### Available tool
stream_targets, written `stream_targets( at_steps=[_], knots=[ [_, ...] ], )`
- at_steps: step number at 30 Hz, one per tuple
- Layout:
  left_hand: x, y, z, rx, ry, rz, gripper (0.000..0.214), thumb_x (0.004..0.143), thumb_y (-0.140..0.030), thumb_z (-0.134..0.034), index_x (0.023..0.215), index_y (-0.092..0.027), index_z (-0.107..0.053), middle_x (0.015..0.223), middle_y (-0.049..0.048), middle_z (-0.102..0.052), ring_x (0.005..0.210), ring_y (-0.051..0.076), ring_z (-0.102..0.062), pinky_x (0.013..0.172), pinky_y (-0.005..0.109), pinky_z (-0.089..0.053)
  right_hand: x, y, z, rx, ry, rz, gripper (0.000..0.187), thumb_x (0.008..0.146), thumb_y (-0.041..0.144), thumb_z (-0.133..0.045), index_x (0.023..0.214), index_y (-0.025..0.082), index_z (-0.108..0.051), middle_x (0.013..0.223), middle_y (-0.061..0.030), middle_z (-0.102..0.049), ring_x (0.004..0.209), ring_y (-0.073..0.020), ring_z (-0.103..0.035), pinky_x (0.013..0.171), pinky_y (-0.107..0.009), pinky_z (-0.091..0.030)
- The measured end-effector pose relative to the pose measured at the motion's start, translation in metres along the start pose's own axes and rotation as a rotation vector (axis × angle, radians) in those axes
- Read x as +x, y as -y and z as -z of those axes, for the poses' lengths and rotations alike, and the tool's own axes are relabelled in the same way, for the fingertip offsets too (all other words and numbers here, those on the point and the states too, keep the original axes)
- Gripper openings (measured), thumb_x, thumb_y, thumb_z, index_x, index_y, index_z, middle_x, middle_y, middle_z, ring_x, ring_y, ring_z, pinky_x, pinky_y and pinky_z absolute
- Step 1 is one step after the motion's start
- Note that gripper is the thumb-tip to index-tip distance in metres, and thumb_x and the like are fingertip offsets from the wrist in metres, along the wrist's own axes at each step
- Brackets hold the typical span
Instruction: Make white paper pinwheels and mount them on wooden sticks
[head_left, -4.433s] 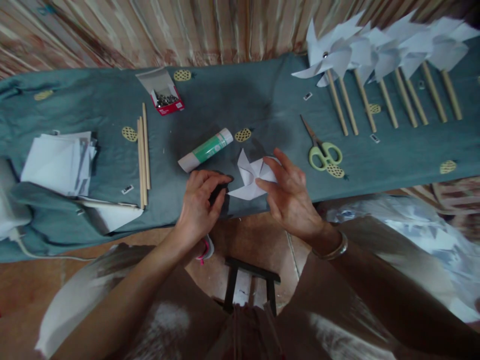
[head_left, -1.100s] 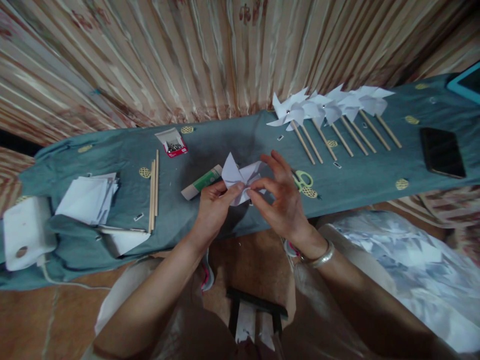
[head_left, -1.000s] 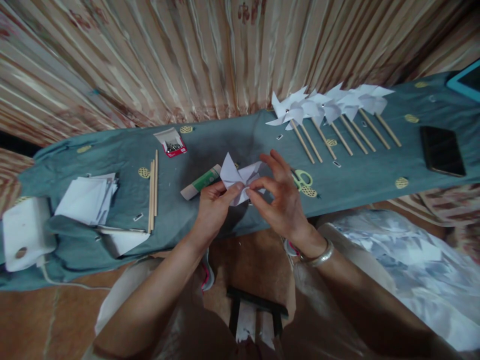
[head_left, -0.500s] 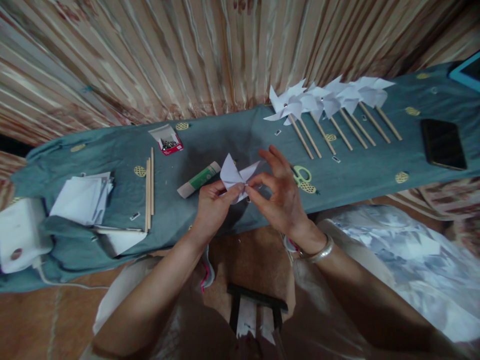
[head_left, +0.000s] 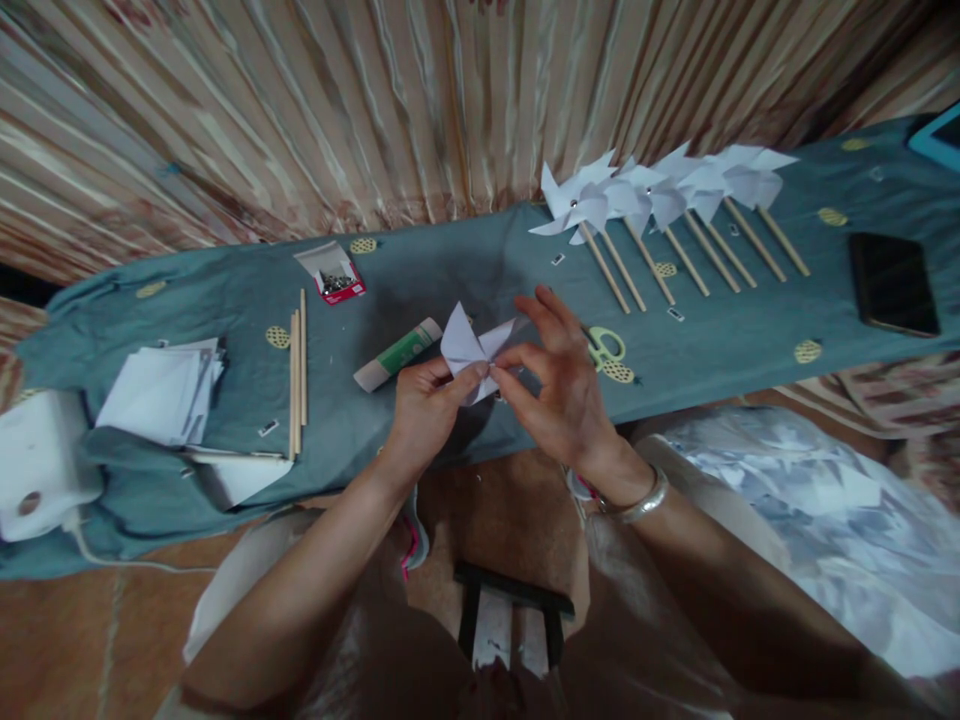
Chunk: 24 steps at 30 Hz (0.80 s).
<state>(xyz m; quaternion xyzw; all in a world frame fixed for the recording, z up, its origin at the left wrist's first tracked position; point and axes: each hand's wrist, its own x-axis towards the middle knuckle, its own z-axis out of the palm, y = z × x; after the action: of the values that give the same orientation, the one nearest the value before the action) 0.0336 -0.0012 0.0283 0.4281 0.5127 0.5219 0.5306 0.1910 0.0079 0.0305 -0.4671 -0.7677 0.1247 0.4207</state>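
Note:
A white folded paper pinwheel point(head_left: 466, 350) is held up just above the teal cloth point(head_left: 465, 265). My left hand point(head_left: 426, 412) pinches its lower left part between thumb and fingers. My right hand point(head_left: 561, 385) pinches the centre with thumb and forefinger, its other fingers spread upward. A green and white glue stick point(head_left: 396, 354) lies on the cloth just left of the paper. Green-handled scissors point(head_left: 604, 348) lie partly behind my right hand.
Several finished paper pinwheels on wooden sticks point(head_left: 660, 215) lie at the back right. A black phone point(head_left: 892, 284) lies far right. Loose sticks point(head_left: 298, 370), a paper stack point(head_left: 159, 390) and a red box of pins point(head_left: 334, 273) are at left. A white block point(head_left: 41, 465) sits far left.
Earlier the pinwheel lay on the cloth under my fingers; now both hands hold it lifted. In the last second the hands barely moved, and the view shifted slightly.

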Motion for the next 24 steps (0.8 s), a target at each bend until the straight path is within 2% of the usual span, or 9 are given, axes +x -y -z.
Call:
stream_targets(
  at_steps=[3, 17, 24],
  knots=[
    [0.0002, -0.0004, 0.0006, 0.041, -0.012, -0.010, 0.014, 0.073, -0.032, -0.079, 0.081, -0.021, -0.081, 0.076, -0.0001, -0.076, 0.068, 0.015, -0.061, 0.068, 0.027, -0.049, 0.0000, 0.0012, -0.0004, -0.013, -0.004, 0.023, 0.009, 0.085, 0.018, -0.066, 0.078, 0.024, -0.066, 0.142, -0.0041, -0.057, 0.145, -0.0311, -0.038, 0.120, -0.051, -0.033],
    [0.0002, -0.0009, 0.0012, 0.074, -0.014, 0.012, 0.022, 0.069, -0.039, -0.081, 0.080, -0.020, -0.080, 0.074, 0.0006, -0.074, 0.069, 0.016, -0.060, 0.069, 0.029, -0.048, -0.0014, -0.0014, -0.0012, -0.055, -0.001, 0.036, 0.010, 0.087, 0.019, -0.064, 0.078, 0.023, -0.065, 0.144, -0.0041, -0.055, 0.145, -0.0295, -0.038, 0.120, -0.052, -0.033],
    [-0.0001, -0.0021, 0.0016, 0.053, -0.007, 0.031, 0.018, 0.070, -0.037, -0.080, 0.076, -0.020, -0.079, 0.072, 0.0008, -0.073, 0.066, 0.016, -0.059, 0.065, 0.028, -0.047, -0.0003, 0.0012, 0.0010, 0.009, 0.026, -0.016, 0.009, 0.086, 0.023, -0.067, 0.077, 0.026, -0.065, 0.144, 0.0004, -0.055, 0.147, -0.0306, -0.035, 0.121, -0.055, -0.030]
  ],
)
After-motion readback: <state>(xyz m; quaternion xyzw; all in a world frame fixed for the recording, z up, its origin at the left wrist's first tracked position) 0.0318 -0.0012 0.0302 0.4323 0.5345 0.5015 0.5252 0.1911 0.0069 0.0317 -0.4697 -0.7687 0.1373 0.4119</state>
